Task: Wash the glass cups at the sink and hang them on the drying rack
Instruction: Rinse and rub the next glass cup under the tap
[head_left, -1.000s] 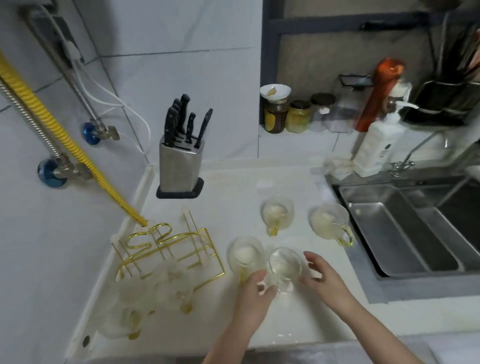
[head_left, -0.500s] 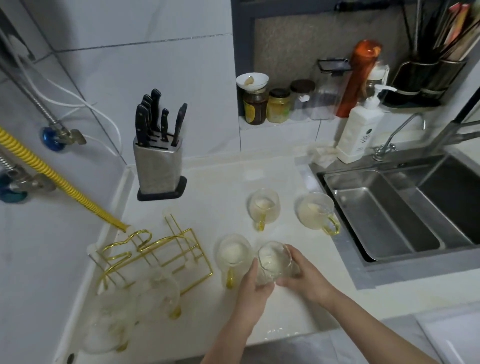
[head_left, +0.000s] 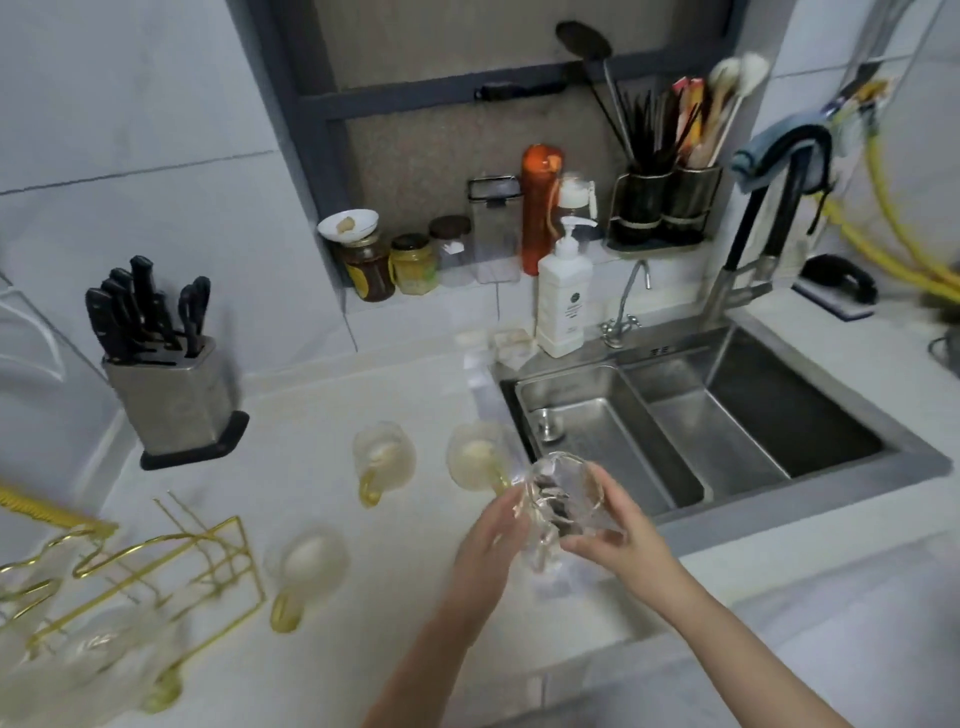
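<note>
Both hands are wrapped round one clear glass cup (head_left: 563, 501), the left hand (head_left: 493, 535) cupping its near side and the right hand (head_left: 618, 525) gripping the far wall, fingers curled on the glass. It hangs lifted off the white desk (head_left: 291, 415), just beside the near left corner of the stainless steel sink (head_left: 691, 421). To my eye the carry wants a firm two-sided hold and the rim kept off the steel edge. Three more gold-handled glass cups (head_left: 384, 457) wait on the desk, well apart from the gold wire drying rack (head_left: 156, 566).
</note>
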